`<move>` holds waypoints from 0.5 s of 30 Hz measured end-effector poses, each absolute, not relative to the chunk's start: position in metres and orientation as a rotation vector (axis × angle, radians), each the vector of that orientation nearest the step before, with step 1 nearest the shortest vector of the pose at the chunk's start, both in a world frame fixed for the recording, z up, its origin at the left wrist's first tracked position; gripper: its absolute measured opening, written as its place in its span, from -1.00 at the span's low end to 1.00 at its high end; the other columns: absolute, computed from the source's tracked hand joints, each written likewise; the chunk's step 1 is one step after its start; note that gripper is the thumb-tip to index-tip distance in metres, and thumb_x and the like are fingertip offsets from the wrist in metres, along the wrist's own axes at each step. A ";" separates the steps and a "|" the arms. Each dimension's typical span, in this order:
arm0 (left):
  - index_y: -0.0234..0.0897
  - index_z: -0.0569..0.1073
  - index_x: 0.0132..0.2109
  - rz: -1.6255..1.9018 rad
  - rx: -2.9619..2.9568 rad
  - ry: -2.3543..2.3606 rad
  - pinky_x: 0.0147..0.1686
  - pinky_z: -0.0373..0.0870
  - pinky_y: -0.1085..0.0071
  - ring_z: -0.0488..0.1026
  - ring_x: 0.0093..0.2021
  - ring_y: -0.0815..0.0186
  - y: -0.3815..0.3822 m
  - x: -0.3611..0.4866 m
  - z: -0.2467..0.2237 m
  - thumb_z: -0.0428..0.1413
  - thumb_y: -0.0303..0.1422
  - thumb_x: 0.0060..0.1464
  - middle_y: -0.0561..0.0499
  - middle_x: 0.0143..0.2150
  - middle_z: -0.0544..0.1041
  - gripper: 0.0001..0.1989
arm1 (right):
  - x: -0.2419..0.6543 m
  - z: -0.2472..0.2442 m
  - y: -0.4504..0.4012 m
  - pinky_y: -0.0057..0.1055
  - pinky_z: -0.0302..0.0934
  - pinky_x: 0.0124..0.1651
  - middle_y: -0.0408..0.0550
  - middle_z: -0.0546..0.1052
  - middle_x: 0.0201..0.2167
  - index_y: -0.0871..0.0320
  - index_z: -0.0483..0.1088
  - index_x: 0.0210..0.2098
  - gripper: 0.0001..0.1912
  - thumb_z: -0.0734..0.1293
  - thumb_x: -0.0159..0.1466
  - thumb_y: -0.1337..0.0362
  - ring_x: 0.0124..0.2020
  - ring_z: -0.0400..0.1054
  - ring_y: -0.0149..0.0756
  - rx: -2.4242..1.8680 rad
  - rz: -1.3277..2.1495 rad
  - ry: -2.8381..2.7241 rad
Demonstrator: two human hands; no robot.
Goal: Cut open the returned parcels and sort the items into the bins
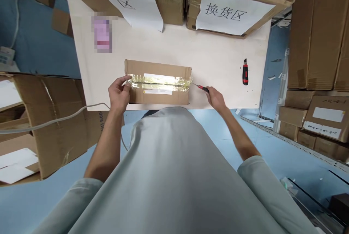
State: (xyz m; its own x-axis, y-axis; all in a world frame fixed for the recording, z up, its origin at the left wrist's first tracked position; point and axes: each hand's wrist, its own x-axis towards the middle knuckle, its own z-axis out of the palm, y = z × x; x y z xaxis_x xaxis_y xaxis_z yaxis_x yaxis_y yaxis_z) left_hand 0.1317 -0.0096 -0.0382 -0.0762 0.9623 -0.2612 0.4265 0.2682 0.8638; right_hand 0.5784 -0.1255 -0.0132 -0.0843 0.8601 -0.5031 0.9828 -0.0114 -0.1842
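Note:
A taped cardboard box (160,99) lies on the white table near its front edge. Shiny clear tape runs along its top over a white label, and a dark lengthwise line splits the tape and label. My left hand (119,94) grips the left end of the box, fingers on its upper edge and thumb beside the tape. My right hand (216,99) is closed round a red-and-black utility knife (203,88), whose thin tip points left at the box's right end. Whether the tip touches the tape I cannot tell.
Another red-and-black utility knife (245,73) lies on the table (218,52) at right. A pixelated purple item (103,35) is at back left. Two large cartons with paper signs (234,10) line the back. A grey cable (68,117) crosses an open carton (60,125) at left.

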 end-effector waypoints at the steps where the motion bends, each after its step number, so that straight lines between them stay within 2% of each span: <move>1: -0.36 0.60 0.22 0.776 1.268 1.665 0.35 0.51 0.12 0.60 0.13 0.19 -0.009 0.132 -0.037 0.24 -0.28 0.36 -0.18 0.29 0.68 -0.63 | 0.572 -0.028 -0.132 -0.24 0.41 0.04 0.35 0.60 0.28 0.25 0.28 0.52 -0.42 -0.08 0.69 0.24 0.16 0.53 0.03 2.081 -0.734 1.922; 4: -0.32 0.63 0.16 0.816 1.210 1.665 0.42 0.47 0.12 0.61 0.22 0.16 -0.010 0.134 -0.033 0.24 -0.34 0.29 -0.16 0.29 0.69 -0.66 | 0.546 -0.061 -0.142 -0.29 0.47 -0.03 0.36 0.60 0.27 0.27 0.19 0.59 -0.33 -0.18 0.66 0.28 0.14 0.56 -0.01 2.341 -0.738 1.613; 7: -0.23 0.60 0.15 0.790 1.256 1.658 0.41 0.50 0.16 0.62 0.26 0.14 -0.011 0.137 -0.030 0.23 -0.30 0.28 -0.15 0.29 0.67 -0.67 | 0.520 -0.072 -0.141 -0.23 0.51 -0.03 0.46 0.59 0.23 0.37 0.13 0.63 -0.29 -0.17 0.62 0.32 0.14 0.56 0.05 2.343 -0.712 1.455; 9: -0.17 0.55 0.19 0.774 1.296 1.661 0.40 0.52 0.18 0.60 0.33 0.13 -0.013 0.137 -0.030 0.23 -0.26 0.30 -0.15 0.31 0.64 -0.66 | 0.508 -0.068 -0.136 -0.14 0.51 0.09 0.58 0.51 0.32 0.42 0.09 0.65 -0.29 -0.14 0.63 0.30 0.25 0.51 0.11 2.298 -0.681 1.403; 11: -0.14 0.49 0.26 0.783 1.313 1.654 0.42 0.51 0.18 0.56 0.40 0.12 -0.015 0.137 -0.033 0.23 -0.25 0.32 -0.18 0.34 0.61 -0.60 | 0.500 -0.056 -0.129 -0.08 0.45 0.28 0.64 0.33 0.49 0.43 0.01 0.69 -0.28 -0.12 0.66 0.22 0.45 0.37 0.14 2.312 -0.649 1.404; 13: -0.14 0.43 0.34 0.798 1.290 1.650 0.44 0.51 0.13 0.56 0.41 0.11 -0.016 0.135 -0.037 0.23 -0.25 0.33 -0.23 0.36 0.60 -0.52 | 0.498 -0.038 -0.119 -0.02 0.36 0.42 0.57 0.16 0.62 0.36 -0.06 0.73 -0.24 -0.11 0.69 0.11 0.61 0.17 0.15 2.395 -0.599 1.507; 15: -0.16 0.38 0.38 0.807 1.246 1.654 0.46 0.49 0.07 0.59 0.39 0.09 -0.018 0.134 -0.042 0.25 -0.22 0.33 -0.27 0.36 0.61 -0.46 | 0.499 -0.019 -0.106 0.09 0.30 0.50 0.46 0.10 0.67 0.24 -0.08 0.76 -0.23 -0.05 0.70 0.01 0.67 0.05 0.16 2.447 -0.543 1.753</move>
